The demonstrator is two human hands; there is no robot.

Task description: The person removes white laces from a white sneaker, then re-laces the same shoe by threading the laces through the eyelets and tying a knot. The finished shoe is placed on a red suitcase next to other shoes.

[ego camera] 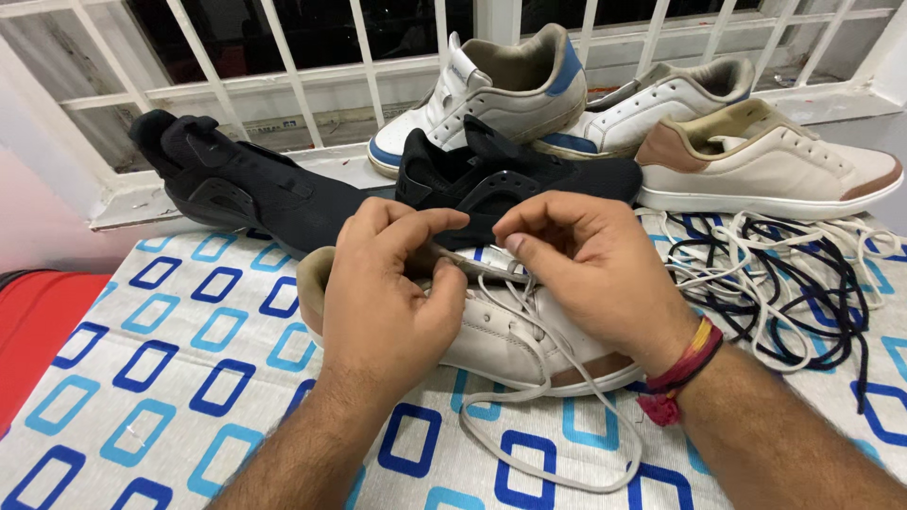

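Observation:
A cream sneaker with tan trim [515, 342] lies on a patterned cloth [170, 378], toe pointing right. My left hand [387, 293] rests over its heel and tongue area, fingers pinched on the upper edge. My right hand [586, 269] sits over the lacing area, thumb and forefinger pinching a cream lace [557, 416] that trails in a loop toward the front of the cloth. A red and yellow thread band is around my right wrist.
Two black sneakers [236, 189] [510, 175] lie behind. Two white-and-blue sneakers [491, 90] [652, 104] and a matching cream sneaker [765, 161] sit by a white window grille [283, 85]. A tangle of white and dark laces [775, 274] lies right. Red surface [38, 321] left.

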